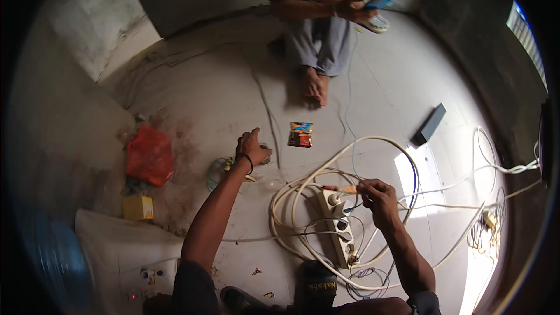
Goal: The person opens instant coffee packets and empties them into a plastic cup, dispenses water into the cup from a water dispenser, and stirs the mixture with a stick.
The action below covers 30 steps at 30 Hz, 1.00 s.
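My left hand (252,144), with a black band at the wrist, has its fingers curled round a small round cup-like thing (265,154), mostly hidden by the hand. Just beside that wrist lies a clear greenish round container (216,175), partly behind my forearm. My right hand (378,195) is closed, fingertips pinched on a narrow orange and red strip (343,189) that looks like a slim packet; its exact kind cannot be made out. Below this strip sits a white power strip (338,230) with plugs in it. Farther off, a colourful packet (301,134) lies flat on the floor.
Coiled cream cable (318,169) loops around the power strip. At left are a red plastic bag (150,156), a yellow box (138,207) and a white appliance (125,239). A dark box (430,124) lies at right. Another person (318,29) sits opposite, holding a blue phone (378,3).
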Tool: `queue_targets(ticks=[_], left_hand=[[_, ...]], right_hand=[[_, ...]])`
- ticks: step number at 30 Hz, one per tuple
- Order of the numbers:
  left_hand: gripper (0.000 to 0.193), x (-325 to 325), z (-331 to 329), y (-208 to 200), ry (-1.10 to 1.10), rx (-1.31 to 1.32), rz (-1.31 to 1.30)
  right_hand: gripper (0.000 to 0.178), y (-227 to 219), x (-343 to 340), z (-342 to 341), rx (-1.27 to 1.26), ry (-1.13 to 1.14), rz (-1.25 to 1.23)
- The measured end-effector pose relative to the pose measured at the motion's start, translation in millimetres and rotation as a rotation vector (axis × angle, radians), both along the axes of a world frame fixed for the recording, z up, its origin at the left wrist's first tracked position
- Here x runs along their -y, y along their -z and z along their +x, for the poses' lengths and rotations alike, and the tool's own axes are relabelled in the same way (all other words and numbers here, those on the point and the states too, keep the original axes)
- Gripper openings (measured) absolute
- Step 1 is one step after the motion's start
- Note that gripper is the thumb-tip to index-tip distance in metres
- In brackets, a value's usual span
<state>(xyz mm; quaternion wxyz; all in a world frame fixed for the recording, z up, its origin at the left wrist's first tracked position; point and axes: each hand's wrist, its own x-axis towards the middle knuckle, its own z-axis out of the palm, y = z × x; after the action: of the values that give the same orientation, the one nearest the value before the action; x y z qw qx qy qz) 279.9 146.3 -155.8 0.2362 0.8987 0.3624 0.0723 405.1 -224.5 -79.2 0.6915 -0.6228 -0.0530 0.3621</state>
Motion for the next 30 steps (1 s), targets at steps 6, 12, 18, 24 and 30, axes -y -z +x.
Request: queue_targets(ticks=[6, 12, 18, 24, 30], left_hand=[[0.090, -12.9, 27.8, 25.8, -0.069, -0.367, -0.064], [0.081, 4.1, 54.8, -1.2, -0.008, -0.333, 0.026], [0.061, 45.8, 129.2, -36.6, 0.087, -0.235, 0.108], [0.077, 103.4, 218.7, -27.0, 0.301, -0.258, 0.002], [0.076, 134.6, 269.3, -3.5, 0.380, -0.327, 0.041]], right_hand=[[0.013, -13.6, 91.5, -2.1, -0.006, 0.253, -0.083], [0.008, -11.6, 119.6, -3.7, -0.021, 0.333, -0.056], [0.012, -20.2, 136.3, -3.0, 0.004, 0.408, -0.012], [0.011, -31.1, 179.9, -0.5, 0.103, 0.562, -0.031], [0.012, -42.6, 236.1, -17.1, 0.098, 0.722, -0.104]])
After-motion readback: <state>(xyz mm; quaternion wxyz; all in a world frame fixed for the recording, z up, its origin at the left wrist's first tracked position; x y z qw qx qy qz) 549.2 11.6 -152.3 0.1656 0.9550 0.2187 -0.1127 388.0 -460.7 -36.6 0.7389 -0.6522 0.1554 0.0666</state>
